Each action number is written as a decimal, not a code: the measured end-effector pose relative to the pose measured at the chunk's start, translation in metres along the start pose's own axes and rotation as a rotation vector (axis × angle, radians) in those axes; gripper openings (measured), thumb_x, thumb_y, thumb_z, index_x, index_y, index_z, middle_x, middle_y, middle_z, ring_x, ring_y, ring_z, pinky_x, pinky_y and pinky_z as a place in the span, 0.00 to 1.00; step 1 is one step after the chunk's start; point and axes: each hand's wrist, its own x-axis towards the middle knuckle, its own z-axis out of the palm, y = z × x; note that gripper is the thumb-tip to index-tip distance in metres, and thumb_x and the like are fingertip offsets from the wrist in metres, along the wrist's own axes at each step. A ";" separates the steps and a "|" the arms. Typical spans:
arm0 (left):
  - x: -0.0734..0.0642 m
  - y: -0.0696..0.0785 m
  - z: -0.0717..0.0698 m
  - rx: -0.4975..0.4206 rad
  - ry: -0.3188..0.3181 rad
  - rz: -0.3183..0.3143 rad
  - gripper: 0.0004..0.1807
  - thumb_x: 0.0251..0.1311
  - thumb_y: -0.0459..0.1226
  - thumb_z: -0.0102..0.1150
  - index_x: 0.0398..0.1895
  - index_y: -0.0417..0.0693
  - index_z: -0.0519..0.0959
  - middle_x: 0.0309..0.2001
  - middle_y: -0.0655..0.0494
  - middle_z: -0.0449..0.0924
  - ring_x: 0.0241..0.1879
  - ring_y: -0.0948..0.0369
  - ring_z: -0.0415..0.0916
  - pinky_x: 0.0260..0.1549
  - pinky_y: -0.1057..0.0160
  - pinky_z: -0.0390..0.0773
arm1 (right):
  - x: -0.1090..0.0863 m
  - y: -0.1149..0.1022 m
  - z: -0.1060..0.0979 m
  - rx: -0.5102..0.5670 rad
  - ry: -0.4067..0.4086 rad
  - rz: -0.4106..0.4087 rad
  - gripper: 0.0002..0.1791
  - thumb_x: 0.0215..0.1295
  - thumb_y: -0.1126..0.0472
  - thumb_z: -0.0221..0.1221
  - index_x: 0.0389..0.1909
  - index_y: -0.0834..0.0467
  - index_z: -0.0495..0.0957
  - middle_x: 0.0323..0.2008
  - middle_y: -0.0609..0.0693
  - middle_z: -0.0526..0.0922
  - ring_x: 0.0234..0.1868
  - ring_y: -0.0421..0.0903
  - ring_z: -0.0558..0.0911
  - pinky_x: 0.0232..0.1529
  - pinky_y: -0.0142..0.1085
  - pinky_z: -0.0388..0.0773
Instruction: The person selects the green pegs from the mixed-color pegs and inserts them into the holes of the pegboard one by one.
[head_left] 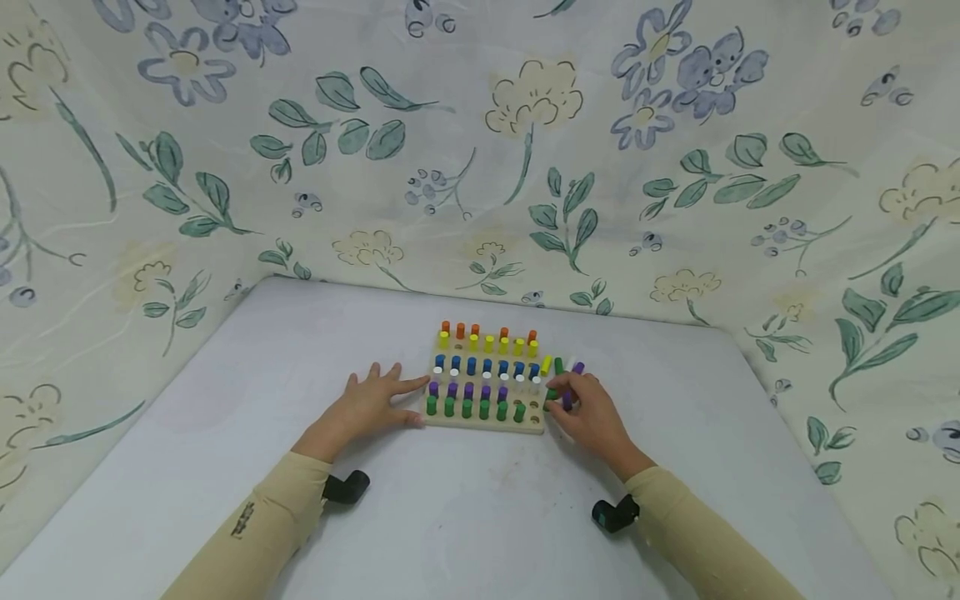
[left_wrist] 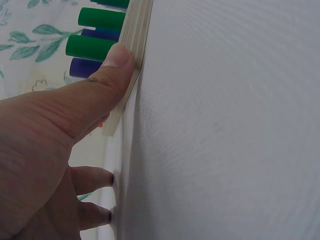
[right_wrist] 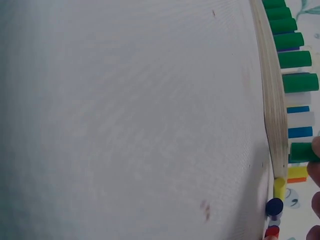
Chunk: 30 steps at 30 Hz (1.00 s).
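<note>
A wooden pegboard [head_left: 487,424] lies on the table, with rows of orange, yellow, blue, white, purple and green pegs standing in it. Bare holes [head_left: 535,419] show at the right end of the purple and green rows. My left hand [head_left: 367,410] is spread at the board's left side, straight index finger and thumb touching its edge. In the left wrist view the thumb [left_wrist: 117,62] presses the wooden edge beside the green pegs. At the right edge, my right hand [head_left: 592,417] pinches a green peg [right_wrist: 301,152] between thumb and fingers, level with the peg tops.
Loose pegs lie right of the board, among them a yellow peg [head_left: 546,364], a green one [head_left: 558,365] and a purple one [head_left: 578,367]; a red peg [right_wrist: 272,231] shows by the right hand. Floral cloth [head_left: 480,167] hangs behind the white table [head_left: 480,517].
</note>
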 end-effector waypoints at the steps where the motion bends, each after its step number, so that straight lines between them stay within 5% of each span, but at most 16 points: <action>1: 0.000 0.000 0.000 -0.002 0.000 -0.003 0.43 0.59 0.60 0.66 0.76 0.59 0.67 0.77 0.30 0.51 0.75 0.26 0.38 0.69 0.25 0.36 | 0.000 0.001 0.001 -0.001 0.001 -0.007 0.13 0.63 0.60 0.69 0.48 0.53 0.80 0.39 0.45 0.80 0.40 0.45 0.73 0.39 0.38 0.74; 30: 0.001 -0.004 0.003 -0.003 0.006 0.008 0.44 0.58 0.61 0.66 0.76 0.59 0.67 0.77 0.29 0.51 0.75 0.26 0.38 0.68 0.24 0.36 | -0.003 -0.006 0.003 0.064 -0.045 -0.042 0.14 0.62 0.61 0.71 0.47 0.52 0.81 0.41 0.43 0.81 0.41 0.43 0.73 0.41 0.35 0.78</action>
